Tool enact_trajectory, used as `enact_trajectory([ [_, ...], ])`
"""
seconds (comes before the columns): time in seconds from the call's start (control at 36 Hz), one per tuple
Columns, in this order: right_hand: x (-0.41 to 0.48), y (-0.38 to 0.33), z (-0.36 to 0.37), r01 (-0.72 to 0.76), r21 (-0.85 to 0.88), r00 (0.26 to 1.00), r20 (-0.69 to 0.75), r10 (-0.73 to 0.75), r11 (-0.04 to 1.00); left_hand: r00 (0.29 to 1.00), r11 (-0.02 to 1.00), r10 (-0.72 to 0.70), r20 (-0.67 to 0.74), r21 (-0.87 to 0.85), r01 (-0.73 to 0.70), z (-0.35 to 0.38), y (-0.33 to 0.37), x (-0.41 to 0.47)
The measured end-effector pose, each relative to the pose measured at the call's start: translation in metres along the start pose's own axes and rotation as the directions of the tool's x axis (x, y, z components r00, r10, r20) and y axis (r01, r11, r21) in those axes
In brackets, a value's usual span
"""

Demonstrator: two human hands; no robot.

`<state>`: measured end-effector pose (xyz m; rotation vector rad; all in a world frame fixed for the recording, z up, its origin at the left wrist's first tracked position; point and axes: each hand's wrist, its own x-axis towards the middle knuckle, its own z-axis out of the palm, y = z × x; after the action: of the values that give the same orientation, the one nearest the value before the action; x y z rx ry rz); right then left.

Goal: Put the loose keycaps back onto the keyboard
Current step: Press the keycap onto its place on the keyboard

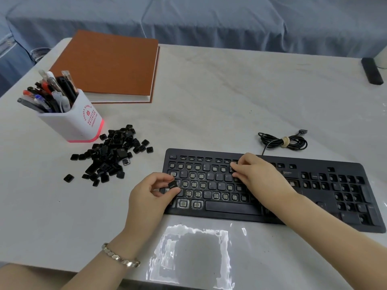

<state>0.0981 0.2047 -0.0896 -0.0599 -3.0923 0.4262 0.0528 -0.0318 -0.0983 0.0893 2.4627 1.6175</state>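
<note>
A black keyboard (pixel 314 208) lies on the table with many bare switch sockets and a few caps fitted, among them Q, R, T, Y, F, H, C and the space bar. My left hand (pixel 146 197) pinches a black keycap (pixel 173 186) between thumb and fingers above the keyboard's left edge. My right hand (pixel 257 174) lies over the upper middle rows with its fingertips pressing down near the number row; what sits under them is hidden. A pile of loose black keycaps (pixel 111 155) lies to the left of the keyboard.
A white pen holder (pixel 77 122) full of pens stands behind the pile. An orange-brown book (pixel 109 63) lies at the back left. The keyboard's coiled cable (pixel 282 141) sits behind it. A black remote-like object (pixel 371 70) is at the far right edge.
</note>
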Motion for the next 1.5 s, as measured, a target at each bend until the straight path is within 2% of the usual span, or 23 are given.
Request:
enact_trajectory([
  [0.08, -0.009, -0.006, 0.005, -0.006, -0.05, 0.999, -0.043, 0.004, 0.999, 1.0, 1.0, 0.004, -0.007, 0.001, -0.004, 0.001, -0.001, 0.0],
  [0.19, -0.017, -0.006, 0.019, 0.018, -0.227, 0.984, -0.167, -0.057, 0.974, 1.0, 1.0, 0.009, -0.024, 0.014, -0.008, 0.002, -0.001, 0.0],
  [0.31, -0.017, -0.007, 0.018, 0.017, -0.218, 0.968, -0.239, -0.07, 0.976, 0.999, 0.999, 0.031, 0.007, 0.017, -0.032, 0.001, 0.001, 0.001],
  [0.36, -0.018, -0.004, 0.017, -0.001, -0.135, 0.966, -0.255, -0.034, 0.991, 0.997, 0.997, 0.073, 0.037, 0.027, -0.074, 0.003, 0.007, -0.001],
  [0.44, -0.017, -0.007, 0.011, -0.102, 0.149, 0.969, -0.208, 0.132, 0.984, 0.984, 0.985, 0.16, 0.075, 0.06, -0.164, 0.009, 0.021, -0.007],
  [0.5, -0.019, -0.019, 0.001, -0.192, 0.389, 0.965, -0.092, 0.245, 0.901, 0.968, 0.969, 0.228, 0.105, 0.076, -0.237, 0.016, 0.031, -0.01],
  [0.53, -0.02, -0.026, -0.003, -0.234, 0.537, 0.958, -0.014, 0.286, 0.811, 0.958, 0.959, 0.26, 0.123, 0.08, -0.271, 0.021, 0.035, -0.012],
  [0.58, -0.023, -0.037, -0.011, -0.311, 0.805, 0.934, 0.161, 0.318, 0.505, 0.935, 0.941, 0.313, 0.168, 0.079, -0.329, 0.031, 0.04, -0.013],
  [0.61, -0.025, -0.04, -0.012, -0.324, 0.88, 0.925, 0.218, 0.31, 0.348, 0.922, 0.931, 0.339, 0.189, 0.078, -0.358, 0.036, 0.042, -0.014],
  [0.64, -0.027, -0.043, -0.013, -0.327, 0.91, 0.921, 0.246, 0.303, 0.253, 0.905, 0.915, 0.374, 0.204, 0.079, -0.396, 0.041, 0.043, -0.014],
  [0.75, -0.039, -0.037, -0.016, -0.29, 0.932, 0.906, 0.195, 0.376, 0.216, 0.763, 0.761, 0.588, 0.267, 0.137, -0.634, 0.06, 0.045, -0.015],
  [0.86, -0.054, -0.017, -0.023, -0.317, 0.941, 0.856, 0.23, 0.463, 0.118, 0.658, 0.683, 0.653, 0.375, 0.083, -0.725, 0.075, 0.047, -0.015],
  [0.92, -0.063, -0.004, -0.026, -0.311, 0.948, 0.824, 0.236, 0.515, 0.064, 0.633, 0.659, 0.654, 0.414, 0.1, -0.745, 0.081, 0.046, -0.014],
  [1.03, -0.083, 0.031, -0.036, -0.354, 0.922, 0.762, 0.189, 0.62, 0.154, 0.678, 0.645, 0.615, 0.402, 0.238, -0.726, 0.088, 0.044, -0.006],
  [1.17, -0.1, 0.079, -0.05, -0.443, 0.759, 0.735, 0.002, 0.678, 0.477, 0.731, 0.525, 0.537, 0.42, 0.512, -0.68, 0.091, 0.033, 0.007],
  [1.25, -0.101, 0.1, -0.05, -0.491, 0.659, 0.728, -0.049, 0.684, 0.569, 0.774, 0.468, 0.472, 0.421, 0.625, -0.625, 0.092, 0.02, 0.011],
  [1.31, -0.098, 0.106, -0.049, -0.485, 0.632, 0.746, -0.061, 0.663, 0.604, 0.779, 0.449, 0.452, 0.434, 0.644, -0.619, 0.092, 0.013, 0.012],
  [1.42, -0.088, 0.106, -0.048, -0.464, 0.468, 0.804, -0.134, 0.58, 0.752, 0.774, 0.448, 0.467, 0.427, 0.641, -0.623, 0.093, 0.009, 0.011],
  [1.5, -0.082, 0.111, -0.04, -0.39, 0.428, 0.853, -0.167, 0.495, 0.816, 0.772, 0.449, 0.477, 0.42, 0.639, -0.625, 0.094, 0.009, 0.012],
])
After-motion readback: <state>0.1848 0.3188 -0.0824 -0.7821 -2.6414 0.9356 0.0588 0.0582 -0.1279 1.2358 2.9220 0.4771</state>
